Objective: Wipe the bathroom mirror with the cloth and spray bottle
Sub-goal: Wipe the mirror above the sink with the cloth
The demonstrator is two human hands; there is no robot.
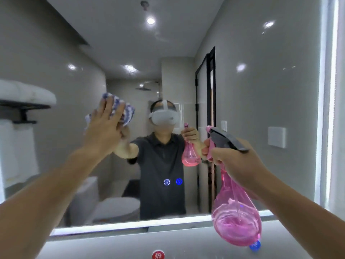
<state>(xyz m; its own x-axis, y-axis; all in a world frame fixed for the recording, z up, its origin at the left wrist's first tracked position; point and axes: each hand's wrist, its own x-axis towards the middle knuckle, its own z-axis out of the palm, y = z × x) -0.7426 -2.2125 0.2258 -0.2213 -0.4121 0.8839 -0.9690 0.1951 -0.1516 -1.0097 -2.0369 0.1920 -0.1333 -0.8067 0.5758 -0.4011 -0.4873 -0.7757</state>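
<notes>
The big bathroom mirror (242, 100) fills most of the head view, with a lit strip along its bottom and right edges. My left hand (103, 128) presses a blue-and-white striped cloth (125, 113) flat against the glass at centre left. Fingers spread over the cloth, which shows past the fingertips. My right hand (237, 161) grips the neck of a pink spray bottle (236, 217) with a grey trigger head, held in front of the mirror at lower right, nozzle pointing left toward the glass. The bottle holds pink liquid in its lower part.
Two lit touch icons (172, 181) glow on the mirror's lower middle. A red round tap marker (158, 255) and a blue one (255, 245) sit below the mirror. The reflection shows a toilet, a towel shelf at left, and a black-framed door.
</notes>
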